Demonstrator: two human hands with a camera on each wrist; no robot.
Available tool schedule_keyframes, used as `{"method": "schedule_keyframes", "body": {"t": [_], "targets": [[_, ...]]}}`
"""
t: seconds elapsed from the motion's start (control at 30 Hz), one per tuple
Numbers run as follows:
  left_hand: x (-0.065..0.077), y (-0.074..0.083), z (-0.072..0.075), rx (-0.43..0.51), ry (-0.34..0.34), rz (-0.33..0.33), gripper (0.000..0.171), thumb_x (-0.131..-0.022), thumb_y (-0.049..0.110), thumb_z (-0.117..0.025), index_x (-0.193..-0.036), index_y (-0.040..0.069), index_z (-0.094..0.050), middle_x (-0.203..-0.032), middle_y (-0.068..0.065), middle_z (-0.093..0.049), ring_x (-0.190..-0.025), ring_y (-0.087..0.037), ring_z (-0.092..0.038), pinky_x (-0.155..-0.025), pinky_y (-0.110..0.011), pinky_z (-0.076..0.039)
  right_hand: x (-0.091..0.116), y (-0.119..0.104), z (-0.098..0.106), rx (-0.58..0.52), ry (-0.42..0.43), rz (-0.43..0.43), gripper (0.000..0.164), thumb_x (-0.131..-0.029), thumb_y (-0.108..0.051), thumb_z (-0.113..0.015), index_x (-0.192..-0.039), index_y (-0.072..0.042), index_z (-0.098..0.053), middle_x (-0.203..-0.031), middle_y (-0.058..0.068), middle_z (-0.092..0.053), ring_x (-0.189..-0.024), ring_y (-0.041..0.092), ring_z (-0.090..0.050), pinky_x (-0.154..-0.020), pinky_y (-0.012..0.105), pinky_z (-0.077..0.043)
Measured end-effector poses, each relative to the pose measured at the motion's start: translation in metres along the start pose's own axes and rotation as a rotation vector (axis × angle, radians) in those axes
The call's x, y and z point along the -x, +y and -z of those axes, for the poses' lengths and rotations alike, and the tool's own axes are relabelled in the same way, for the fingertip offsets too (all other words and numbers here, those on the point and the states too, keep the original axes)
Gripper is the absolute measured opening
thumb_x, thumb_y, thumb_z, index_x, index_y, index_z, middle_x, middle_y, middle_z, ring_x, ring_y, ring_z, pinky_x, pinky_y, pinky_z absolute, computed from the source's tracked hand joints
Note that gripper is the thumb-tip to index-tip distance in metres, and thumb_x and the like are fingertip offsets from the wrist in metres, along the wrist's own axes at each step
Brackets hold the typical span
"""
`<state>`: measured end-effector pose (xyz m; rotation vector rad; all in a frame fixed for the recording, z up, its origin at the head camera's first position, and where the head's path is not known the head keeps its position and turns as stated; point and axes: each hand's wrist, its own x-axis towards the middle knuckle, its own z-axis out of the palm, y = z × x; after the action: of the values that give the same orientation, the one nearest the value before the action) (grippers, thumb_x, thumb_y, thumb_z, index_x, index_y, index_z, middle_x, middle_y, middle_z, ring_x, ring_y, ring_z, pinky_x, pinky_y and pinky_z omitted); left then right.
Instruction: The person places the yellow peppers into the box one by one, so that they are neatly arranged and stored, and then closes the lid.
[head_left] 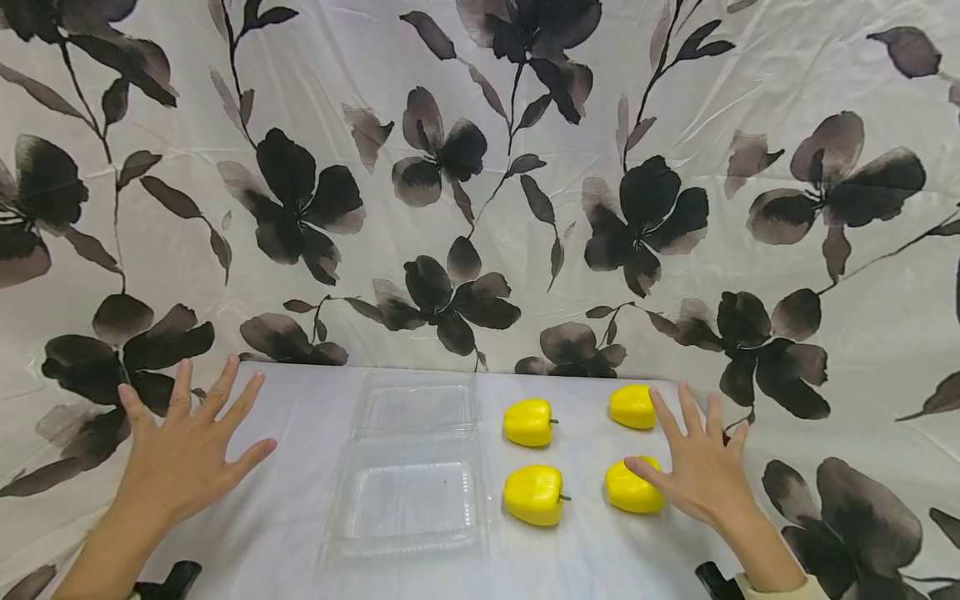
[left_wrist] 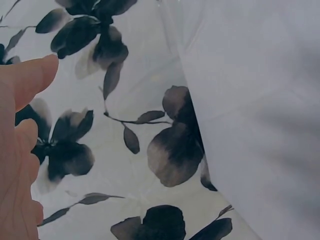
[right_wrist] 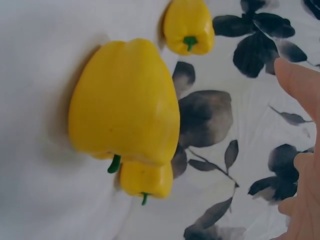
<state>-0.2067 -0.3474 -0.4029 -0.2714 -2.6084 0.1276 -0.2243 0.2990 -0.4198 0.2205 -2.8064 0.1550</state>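
My left hand (head_left: 180, 462) is spread with straight fingers over the left part of the white table, holding nothing. On the right, my right hand (head_left: 705, 467) is also spread and holds nothing; its thumb and fingertips overlap the two right-hand yellow bell peppers in the head view. Those are a back pepper (head_left: 632, 407) and a front pepper (head_left: 630, 487). Two more yellow bell peppers, one at the back (head_left: 528, 422) and one in front (head_left: 534, 496), lie nearer the middle with green stems pointing right. Left of them sits an opened clear plastic clamshell container (head_left: 408, 546), its lid (head_left: 416, 377) folded toward the back.
A white cloth covers the table (head_left: 285, 500). Behind and beside it hangs a pale curtain (head_left: 540, 275) with dark flowers, meeting the table's back edge. Dark straps show at my left wrist (head_left: 176, 579) and right wrist (head_left: 716, 581).
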Motion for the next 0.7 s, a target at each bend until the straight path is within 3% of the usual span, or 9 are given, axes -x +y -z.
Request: {"method": "schedule_keyframes", "body": {"t": [0.3, 0.5, 0.7], "targets": [[0.001, 0.011, -0.006, 0.011, -0.018, -0.002, 0.102, -0.093, 0.074, -0.061, -0.172, 0.033, -0.01, -0.179, -0.003, 0.002, -0.16, -0.051, 0.012, -0.109, -0.082, 0.026, -0.007, -0.014, -0.003, -0.019, -0.032, 0.017, 0.109, -0.089, -0.082, -0.059, -0.172, -0.024, -0.017, -0.178, 0.021, -0.001, -0.157, 0.061, 0.002, -0.109, 0.093, 0.0], [0.002, 0.016, -0.012, 0.039, -0.014, -0.004, 0.102, -0.094, 0.073, -0.06, -0.172, 0.034, -0.007, -0.179, -0.006, -0.003, -0.16, -0.054, 0.007, -0.109, -0.083, 0.025, -0.011, -0.024, -0.007, -0.058, -0.036, 0.048, 0.107, -0.09, -0.079, -0.061, -0.171, -0.024, -0.019, -0.178, 0.021, -0.005, -0.158, 0.06, 0.0, -0.11, 0.093, -0.002], [-0.001, 0.024, -0.017, 0.065, -0.026, -0.001, 0.098, -0.095, 0.072, -0.06, -0.171, 0.029, -0.016, -0.18, -0.006, -0.003, -0.16, -0.054, 0.008, -0.11, -0.083, 0.024, -0.015, -0.03, -0.011, -0.067, -0.028, 0.078, 0.105, -0.09, -0.08, -0.061, -0.171, -0.026, -0.021, -0.178, 0.018, -0.007, -0.158, 0.059, -0.003, -0.11, 0.093, -0.005]]}}
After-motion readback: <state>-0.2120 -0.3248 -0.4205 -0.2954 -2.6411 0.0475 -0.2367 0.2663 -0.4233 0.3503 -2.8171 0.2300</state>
